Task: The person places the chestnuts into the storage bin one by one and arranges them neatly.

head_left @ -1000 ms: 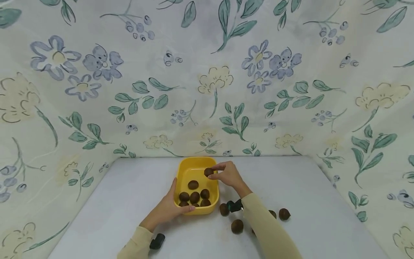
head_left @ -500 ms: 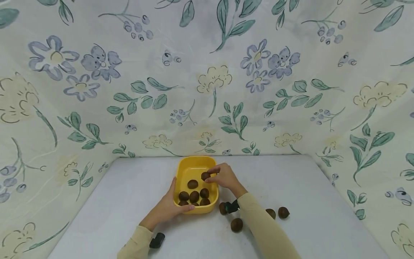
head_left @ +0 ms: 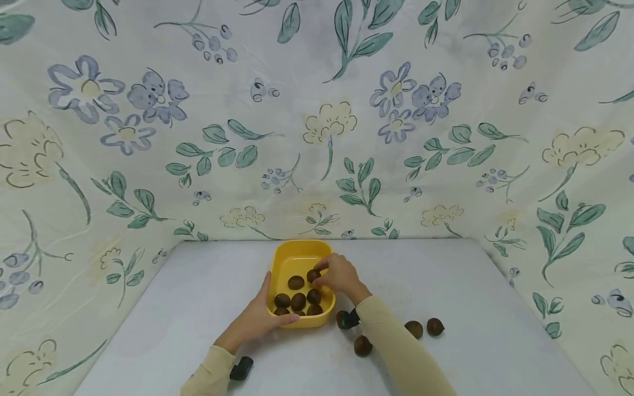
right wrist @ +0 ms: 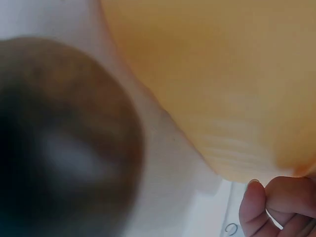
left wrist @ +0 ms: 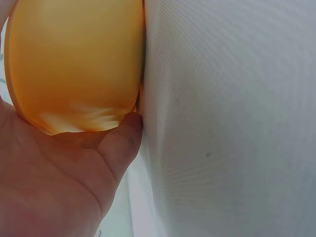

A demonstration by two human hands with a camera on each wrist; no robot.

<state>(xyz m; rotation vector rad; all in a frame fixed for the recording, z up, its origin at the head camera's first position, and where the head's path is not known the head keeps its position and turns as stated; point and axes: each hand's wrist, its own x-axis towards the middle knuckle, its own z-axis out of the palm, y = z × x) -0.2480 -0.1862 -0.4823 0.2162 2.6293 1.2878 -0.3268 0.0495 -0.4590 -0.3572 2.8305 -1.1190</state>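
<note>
A yellow plastic container (head_left: 299,248) stands on the table with several brown chestnuts (head_left: 298,301) lying in its nearer part. My left hand (head_left: 257,316) grips its near left corner, thumb along the near wall; the left wrist view shows the palm and a digit (left wrist: 123,140) against the yellow wall (left wrist: 74,59). Inside the right side of the container, my right hand (head_left: 340,276) pinches a chestnut (head_left: 313,275) between thumb and fingers. In the right wrist view the curled fingers (right wrist: 291,197) show at the container's edge, and the pinched chestnut is hidden there.
On the white table (head_left: 208,286), right of the container, lie several loose chestnuts (head_left: 363,346), some close to the right forearm. One chestnut (right wrist: 74,133) looms blurred in the right wrist view. Flower-patterned cloth (head_left: 327,165) closes off the back and sides.
My right hand has lowered the pinched chestnut into the container, coming nearer and slightly left. The left hand keeps its grip without moving.
</note>
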